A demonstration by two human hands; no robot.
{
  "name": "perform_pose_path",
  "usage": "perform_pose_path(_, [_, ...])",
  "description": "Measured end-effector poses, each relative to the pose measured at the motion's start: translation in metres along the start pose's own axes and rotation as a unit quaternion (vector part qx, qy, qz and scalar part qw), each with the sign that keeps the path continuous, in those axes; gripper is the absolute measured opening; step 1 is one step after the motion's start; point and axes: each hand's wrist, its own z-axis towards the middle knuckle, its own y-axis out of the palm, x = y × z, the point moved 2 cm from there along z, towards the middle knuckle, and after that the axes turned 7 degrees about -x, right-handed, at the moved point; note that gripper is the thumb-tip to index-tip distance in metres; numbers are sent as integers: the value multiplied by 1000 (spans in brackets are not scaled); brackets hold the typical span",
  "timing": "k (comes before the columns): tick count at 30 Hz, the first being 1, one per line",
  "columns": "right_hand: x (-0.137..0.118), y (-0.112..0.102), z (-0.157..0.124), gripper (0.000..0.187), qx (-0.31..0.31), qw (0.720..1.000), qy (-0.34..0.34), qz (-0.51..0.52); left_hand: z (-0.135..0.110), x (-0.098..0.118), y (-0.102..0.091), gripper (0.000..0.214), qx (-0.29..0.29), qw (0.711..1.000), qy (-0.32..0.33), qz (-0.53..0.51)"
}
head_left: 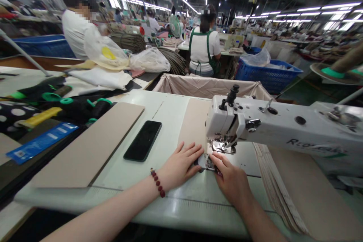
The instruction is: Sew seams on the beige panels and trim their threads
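I have my left hand (184, 162) laid flat, fingers slightly spread, the fingertips on the near end of a beige panel (193, 121). That panel lies on the bench (121, 177), running from near its far edge to the presser foot (224, 146) of the sewing machine (278, 124). My right hand (234, 183) is curled just in front of that foot; whether its fingers pinch anything, I cannot tell. Beyond the bench's far edge stands a cloth-lined bin (210, 87), its bottom hidden from me. Farther back, a blue basket (266, 75) holds clear plastic (256, 58).
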Motion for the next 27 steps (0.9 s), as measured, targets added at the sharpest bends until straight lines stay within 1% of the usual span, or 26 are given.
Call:
perform_pose_path(5, [1,1,1,59,0,1000,-2,2,9,-9,4,52,19,1000,-1,11])
perform_pose_path(10, [2,0,1,58,5,1000,-6,6,11,-9,6,54,44,999,-4,25])
perform_pose_path(17, [2,1,0,57,-2,1000,-4,11,11,-8,5,55,44,998,-2,33])
perform_pose_path(27, [2,4,1,57,-3,1000,-4,4,11,-9,6,54,39,999,-10,13])
